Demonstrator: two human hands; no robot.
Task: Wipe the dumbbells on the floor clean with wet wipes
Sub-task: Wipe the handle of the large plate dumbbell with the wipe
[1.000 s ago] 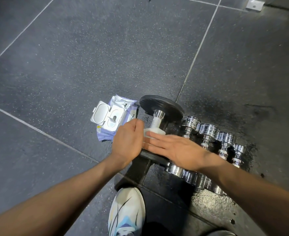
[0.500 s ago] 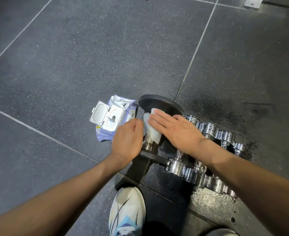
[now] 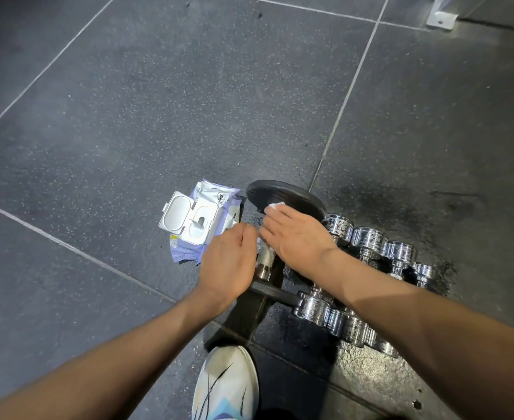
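Observation:
A large black dumbbell (image 3: 283,197) with a chrome handle (image 3: 265,260) lies on the dark floor. My right hand (image 3: 298,237) lies over the far end of the handle, its fairly straight fingers pressing a white wet wipe (image 3: 276,205) against the inner face of the far plate. Only a corner of the wipe shows past my fingertips. My left hand (image 3: 228,262) is curled at the left side of the handle and holds the dumbbell. Several small chrome dumbbells (image 3: 368,237) lie in a row to the right.
A purple pack of wet wipes (image 3: 201,219) with its white lid flipped open lies just left of the black dumbbell. My white shoe (image 3: 225,386) stands below the dumbbells. The floor around the chrome dumbbells looks wet. A metal bracket (image 3: 440,18) sits far right.
My right hand has slid the wipe up the handle, from its near end to the far plate. My left hand has stayed where it was.

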